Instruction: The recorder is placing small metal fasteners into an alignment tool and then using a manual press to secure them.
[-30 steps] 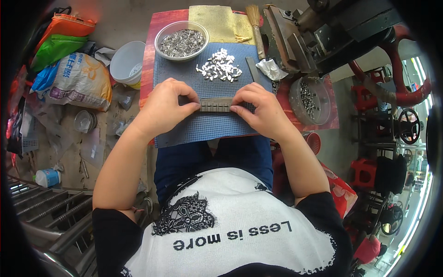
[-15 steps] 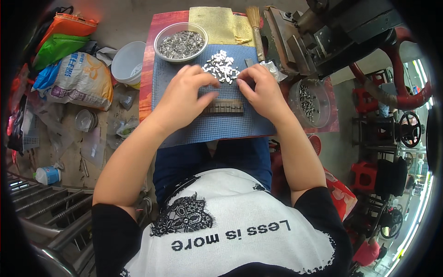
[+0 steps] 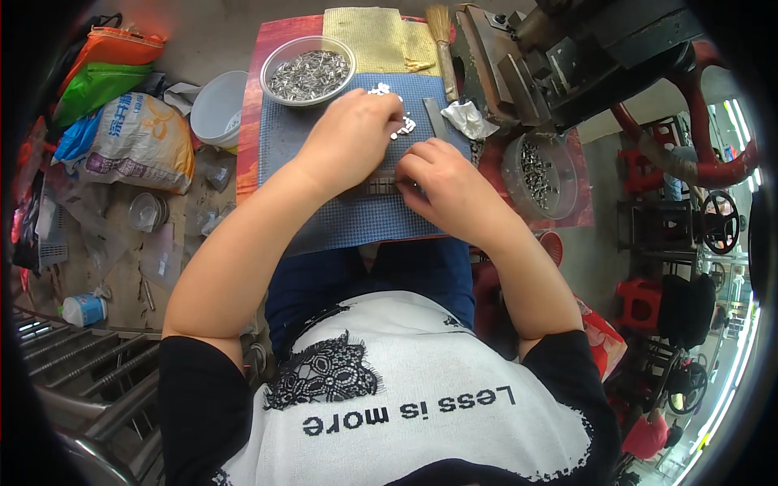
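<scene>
The slotted bar (image 3: 381,185) lies lengthwise from left to right on a blue mat (image 3: 348,225), nearer the bench's near edge than its far edge. Its right end runs under the right hand (image 3: 450,188), and part of its slotted face shows between the two hands.

The right hand is bent, its fingers curled over that end with the thumb tucked below them; whether they grip the bar, I cannot tell. The left hand (image 3: 350,136) reaches in past the bar, knuckles up, fingers drawn together and tips pointing down at the left side of a pile of small white pieces (image 3: 406,126). Whether it pinches a piece, I cannot tell. The hand hides part of the pile.

Toward the far left corner of the bench (image 3: 249,154) sits a clear bowl (image 3: 308,44) filled with small metal pieces (image 3: 309,76). A yellow mat (image 3: 365,36) covers the middle of the far edge, with a brush (image 3: 445,61) along its right side. A flat grey strip (image 3: 435,118) lies right of the pile, just beside a crumpled white tissue (image 3: 470,121). By the right edge, next to a dark machine (image 3: 506,69), a clear tub (image 3: 565,176) holds more metal pieces.
</scene>
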The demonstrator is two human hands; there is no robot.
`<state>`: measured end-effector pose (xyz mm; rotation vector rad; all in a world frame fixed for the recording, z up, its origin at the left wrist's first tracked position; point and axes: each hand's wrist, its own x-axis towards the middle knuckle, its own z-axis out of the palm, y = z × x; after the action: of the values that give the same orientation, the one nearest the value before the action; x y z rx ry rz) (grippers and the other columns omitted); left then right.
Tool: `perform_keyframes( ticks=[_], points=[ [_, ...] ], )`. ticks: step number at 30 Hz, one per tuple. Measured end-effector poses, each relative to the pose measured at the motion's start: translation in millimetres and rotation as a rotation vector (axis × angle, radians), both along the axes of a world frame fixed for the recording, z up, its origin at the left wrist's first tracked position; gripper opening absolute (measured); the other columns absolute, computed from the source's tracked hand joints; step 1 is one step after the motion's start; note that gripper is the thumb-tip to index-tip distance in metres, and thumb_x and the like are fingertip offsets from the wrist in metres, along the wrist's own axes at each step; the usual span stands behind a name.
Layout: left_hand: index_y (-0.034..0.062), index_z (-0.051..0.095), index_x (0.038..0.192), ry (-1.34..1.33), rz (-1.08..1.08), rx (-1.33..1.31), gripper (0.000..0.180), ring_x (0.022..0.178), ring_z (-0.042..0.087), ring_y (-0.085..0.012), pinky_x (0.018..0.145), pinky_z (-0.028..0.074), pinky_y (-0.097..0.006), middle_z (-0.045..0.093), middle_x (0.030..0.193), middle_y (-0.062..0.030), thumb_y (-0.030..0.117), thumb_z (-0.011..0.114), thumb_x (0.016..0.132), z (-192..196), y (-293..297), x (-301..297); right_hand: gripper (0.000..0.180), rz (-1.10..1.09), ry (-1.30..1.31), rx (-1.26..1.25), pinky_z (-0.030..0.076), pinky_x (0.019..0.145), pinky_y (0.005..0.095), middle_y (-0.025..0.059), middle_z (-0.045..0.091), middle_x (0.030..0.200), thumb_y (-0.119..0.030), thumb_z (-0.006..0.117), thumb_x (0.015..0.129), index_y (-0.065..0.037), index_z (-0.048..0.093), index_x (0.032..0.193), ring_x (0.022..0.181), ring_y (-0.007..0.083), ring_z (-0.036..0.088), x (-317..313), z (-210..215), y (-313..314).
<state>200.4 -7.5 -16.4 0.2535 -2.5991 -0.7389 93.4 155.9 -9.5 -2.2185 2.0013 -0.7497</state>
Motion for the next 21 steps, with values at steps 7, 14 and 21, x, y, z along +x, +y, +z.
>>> perform_keyframes(
  ticks=[7,14,21],
  points=[
    [-0.0021,0.062,0.096,-0.003,0.117,0.33,0.01,0.085,0.063,-0.0274,0.078,0.049,-0.037,0.063,0.087,-0.0152,0.006,0.065,0.091,5.0,0.1,54.2,0.008,-0.027,0.003,0.003,0.051,0.079,0.0417,0.0114,0.06,0.082,-0.006,0.071,0.076,-0.003,0.063,0.078,0.083,0.032,0.061,6.5,3.8,-3.1],
    [-0.0007,0.064,0.093,-0.05,0.055,0.188,0.009,0.099,0.058,-0.0295,0.087,0.047,-0.038,0.062,0.096,-0.0132,0.006,0.068,0.088,-10.0,9.1,79.5,0.012,-0.215,-0.303,0.027,0.052,0.07,0.0345,0.0132,0.07,0.088,-0.008,0.07,0.086,-0.001,0.071,0.095,0.078,0.0271,0.067,-15.3,4.7,-10.9],
    [-0.0011,0.068,0.091,-0.147,0.073,0.247,0.011,0.098,0.059,-0.0292,0.088,0.047,-0.038,0.065,0.095,-0.0127,0.006,0.071,0.084,-0.5,12.4,76.0,0.008,-0.398,-0.228,-0.056,0.051,0.079,0.0413,0.0124,0.065,0.087,-0.01,0.069,0.084,-0.003,0.069,0.089,0.088,0.0311,0.063,-29.4,-18.5,-28.4]
  ],
)
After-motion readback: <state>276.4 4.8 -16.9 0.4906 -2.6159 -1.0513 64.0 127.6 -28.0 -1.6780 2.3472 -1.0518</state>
